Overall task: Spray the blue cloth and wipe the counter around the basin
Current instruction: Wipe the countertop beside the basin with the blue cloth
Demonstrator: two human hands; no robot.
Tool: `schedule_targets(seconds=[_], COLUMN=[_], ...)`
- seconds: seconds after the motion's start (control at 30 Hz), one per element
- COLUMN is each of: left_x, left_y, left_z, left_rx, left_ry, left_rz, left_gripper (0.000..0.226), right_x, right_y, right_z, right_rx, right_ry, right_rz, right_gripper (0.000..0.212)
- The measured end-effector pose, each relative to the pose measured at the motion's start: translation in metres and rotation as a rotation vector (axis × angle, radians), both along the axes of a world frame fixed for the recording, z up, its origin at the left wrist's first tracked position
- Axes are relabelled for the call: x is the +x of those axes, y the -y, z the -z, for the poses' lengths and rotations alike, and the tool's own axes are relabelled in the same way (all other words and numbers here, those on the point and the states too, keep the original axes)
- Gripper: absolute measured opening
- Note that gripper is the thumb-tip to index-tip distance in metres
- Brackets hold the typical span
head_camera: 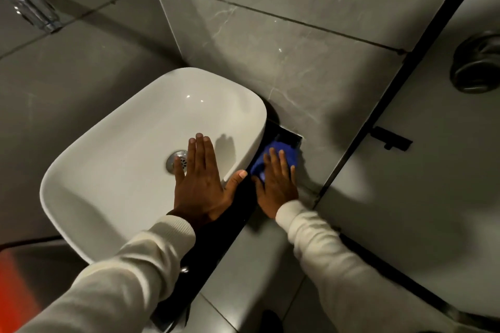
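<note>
Pressing down flat on the blue cloth (278, 155), the right hand (276, 184) is lying with its fingers (274, 161) stretched out and spread, not curled around anything. The cloth is sitting on the dark counter (238, 213) in the narrow strip just beside the right edge of the white basin (113, 159), near the counter's far right corner by the wall. The hand is hiding the near half of the cloth, so only the far, bunched part is showing. The cloth is looking a bit blurry.

The left hand (201, 184) is lying open and flat over the basin, fingers together and pointing away from the person. Its thumb (236, 180) is sticking out to the right and touching the basin's right rim. The hand is covering part of the round metal drain (176, 163) in the bottom of the basin. Whether the palm is touching the basin or hanging just above it is hard to tell.

Both arms are wearing cream sleeves (130, 273), and both are getting cut off at the bottom edge of the picture. The left sleeve is hiding the near right part of the basin rim and some of the counter.

A shiny tap (27, 0) is poking in at the top left and is mostly cut off. A dark round thing (476, 62) on the right is too blurry to name. No writing or labels are showing that can be read.
</note>
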State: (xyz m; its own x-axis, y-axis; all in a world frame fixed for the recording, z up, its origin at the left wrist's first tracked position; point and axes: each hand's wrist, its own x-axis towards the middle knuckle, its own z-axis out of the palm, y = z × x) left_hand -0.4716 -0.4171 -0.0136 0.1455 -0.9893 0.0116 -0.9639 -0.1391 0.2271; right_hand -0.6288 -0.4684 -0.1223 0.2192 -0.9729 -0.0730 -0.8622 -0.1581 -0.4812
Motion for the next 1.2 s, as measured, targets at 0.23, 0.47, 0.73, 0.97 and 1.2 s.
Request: schedule_targets(seconds=[0.23,0.47,0.73,0.97,1.2], left_x=[-0.002,-0.002,-0.006,-0.002,0.017], left_y=[0.011,0.010,0.012,0.011,-0.020], left_z=[0.003,0.002,-0.003,-0.001,-0.004], left_rx=[-0.010,-0.010,-0.035,0.026,0.067], left_ry=[0.004,0.018,0.104,0.037,-0.047], left_rz=[0.016,0.015,0.064,0.078,0.160], left_gripper=[0.106,0.101,0.095,0.097,0.089], right_x=[0.008,-0.010,0.000,-0.002,0.041], right_y=[0.013,0.071,0.038,0.071,-0.053], right_z=[0.006,-0.011,-0.008,-0.007,-0.006], right_rx=[-0.047,0.035,-0.076,0.051,0.017], right_ry=[-0.044,-0.135,-0.147,-0.223,-0.124], right_rz=[0.044,0.115,0.042,0.120,0.029], right_gripper=[0.062,0.066,0.064,0.065,0.076])
